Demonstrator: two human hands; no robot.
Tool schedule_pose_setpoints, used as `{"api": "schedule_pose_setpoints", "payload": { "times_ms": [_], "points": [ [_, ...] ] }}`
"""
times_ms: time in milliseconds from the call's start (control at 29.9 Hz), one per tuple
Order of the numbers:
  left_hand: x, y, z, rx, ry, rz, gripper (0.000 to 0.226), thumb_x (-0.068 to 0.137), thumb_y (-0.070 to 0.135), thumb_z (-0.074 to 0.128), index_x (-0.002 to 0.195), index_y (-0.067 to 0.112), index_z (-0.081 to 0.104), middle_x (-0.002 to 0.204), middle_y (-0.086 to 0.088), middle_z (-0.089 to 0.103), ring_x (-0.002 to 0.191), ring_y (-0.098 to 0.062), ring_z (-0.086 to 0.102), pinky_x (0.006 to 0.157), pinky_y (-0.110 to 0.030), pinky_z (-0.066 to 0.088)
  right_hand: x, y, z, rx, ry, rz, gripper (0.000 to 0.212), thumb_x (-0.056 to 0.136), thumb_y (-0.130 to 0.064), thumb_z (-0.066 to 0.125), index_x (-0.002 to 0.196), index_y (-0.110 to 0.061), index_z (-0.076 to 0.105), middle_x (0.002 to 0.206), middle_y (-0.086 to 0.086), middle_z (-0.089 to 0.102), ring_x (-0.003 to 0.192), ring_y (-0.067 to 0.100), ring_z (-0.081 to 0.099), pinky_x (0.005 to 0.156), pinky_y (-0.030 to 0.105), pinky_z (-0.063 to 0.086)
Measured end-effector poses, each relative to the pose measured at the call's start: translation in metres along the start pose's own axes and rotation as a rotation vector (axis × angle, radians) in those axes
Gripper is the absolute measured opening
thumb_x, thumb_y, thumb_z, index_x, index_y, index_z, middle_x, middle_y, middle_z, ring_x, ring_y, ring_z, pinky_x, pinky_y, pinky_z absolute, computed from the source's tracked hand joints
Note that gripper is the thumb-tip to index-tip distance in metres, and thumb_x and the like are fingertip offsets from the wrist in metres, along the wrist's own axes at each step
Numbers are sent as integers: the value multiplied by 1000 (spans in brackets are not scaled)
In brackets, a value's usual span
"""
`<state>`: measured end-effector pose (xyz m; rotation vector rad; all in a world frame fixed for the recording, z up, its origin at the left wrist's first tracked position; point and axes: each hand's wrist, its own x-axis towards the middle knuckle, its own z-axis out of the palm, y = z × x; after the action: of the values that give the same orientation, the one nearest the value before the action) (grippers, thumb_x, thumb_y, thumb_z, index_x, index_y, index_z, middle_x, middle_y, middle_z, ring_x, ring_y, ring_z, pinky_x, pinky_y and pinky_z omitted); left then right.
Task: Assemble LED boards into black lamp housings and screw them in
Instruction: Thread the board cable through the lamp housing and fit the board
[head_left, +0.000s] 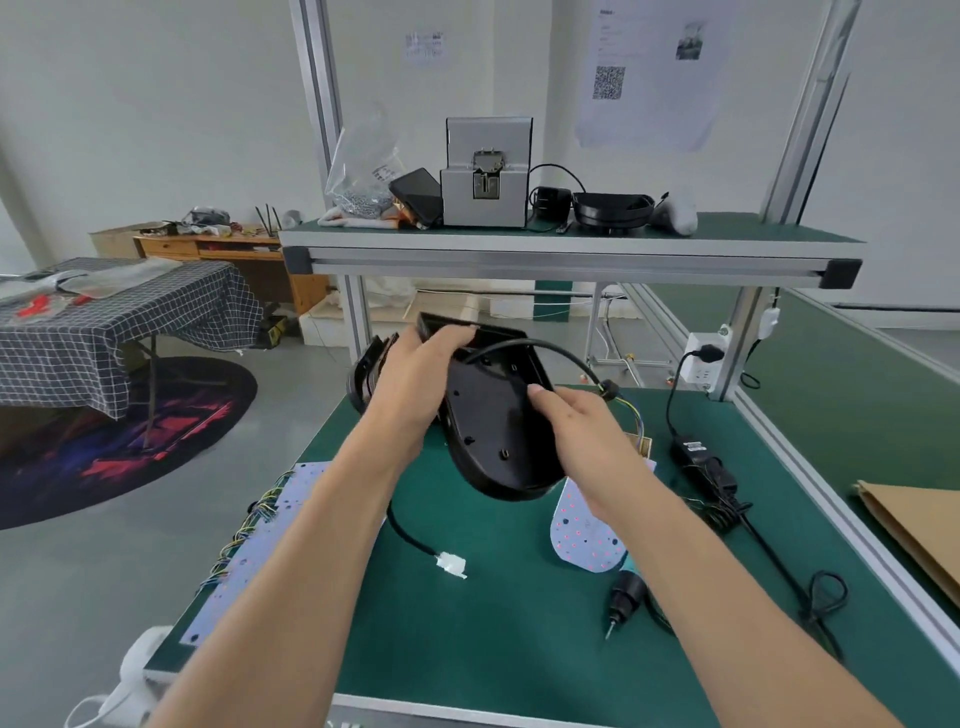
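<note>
Item: black lamp housing (493, 426), held tilted above the green bench mat (519, 623), hollow side toward me. My left hand (415, 379) gripped its upper rim, fingers curled over the edge. My right hand (576, 421) held its right side, thumb on the inner face and fingers behind. No board sat inside it, and its screw bosses showed bare.

Item: black cable (545, 348), looped across the housing's top and running to coloured wires (631, 415) at the right.

Item: LED board (584, 535), flat on the mat just below the housing, partly hidden by my right forearm. More boards (260, 540) with wire bundles lay stacked at the mat's left edge.

Item: electric screwdriver (623, 597), lying unused near the LED board. White connector (452, 564) at a cable's end, resting mid-mat.

Item: further housings (366, 369) behind my left hand; another housing (613, 208) on the upper shelf (519, 244).

Status, judged: this unit stood at its start; seating the board and driving screws remained.
</note>
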<state>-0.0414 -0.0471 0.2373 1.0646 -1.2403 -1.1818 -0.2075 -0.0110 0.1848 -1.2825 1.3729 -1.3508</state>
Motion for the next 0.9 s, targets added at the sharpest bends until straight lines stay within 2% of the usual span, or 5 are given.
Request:
{"api": "schedule_pose_setpoints", "payload": {
  "times_ms": [134, 234, 368, 636, 904],
  "points": [
    [-5, -15, -7, -131, 130, -1, 26, 70, 38, 64, 83, 17, 58, 79, -5, 61, 77, -25, 57, 73, -45, 42, -6, 14, -23, -406, 269, -259, 58, 98, -59, 40, 72, -13, 64, 64, -12, 64, 65, 18, 57, 78, 37, 47],
    [-8, -10, -13, -154, 118, 37, 39, 63, 43, 66, 87, 14, 57, 86, -9, 58, 81, -26, 54, 74, -45, 40, 10, 27, -53, -652, 503, -375, 27, 102, -43, 58, 113, -25, 74, 108, -9, 75, 108, 16, 67, 125, 53, 14],
    [-8, -7, -17, -155, 58, 74, 27, 75, 33, 62, 92, 13, 55, 91, -12, 53, 85, -28, 50, 76, -46, 37, 45, 43, -72, -827, 182, -234, 66, 100, -36, 68, 159, -19, 42, 165, 5, 38, 158, 23, 17, 128, 49, 11],
    [-6, -9, -35, -282, 142, 102, 28, 72, 29, 64, 94, 15, 54, 92, -10, 50, 79, -28, 47, 72, -43, 37, 64, 46, -69, -419, 7, -184, 24, 98, -25, 73, 118, -29, 61, 104, -2, 78, 101, 13, 72, 94, 31, 55],
    [4, -27, -46, 68, 367, 117, 21, 79, 31, 54, 67, 24, 39, 52, 17, 44, 58, -14, 41, 63, -36, 34, 30, 32, -85, 86, -30, -273, 22, 96, -13, 72, 117, -20, 74, 102, 8, 80, 65, 14, 61, 66, 40, 53]
  ]
}}
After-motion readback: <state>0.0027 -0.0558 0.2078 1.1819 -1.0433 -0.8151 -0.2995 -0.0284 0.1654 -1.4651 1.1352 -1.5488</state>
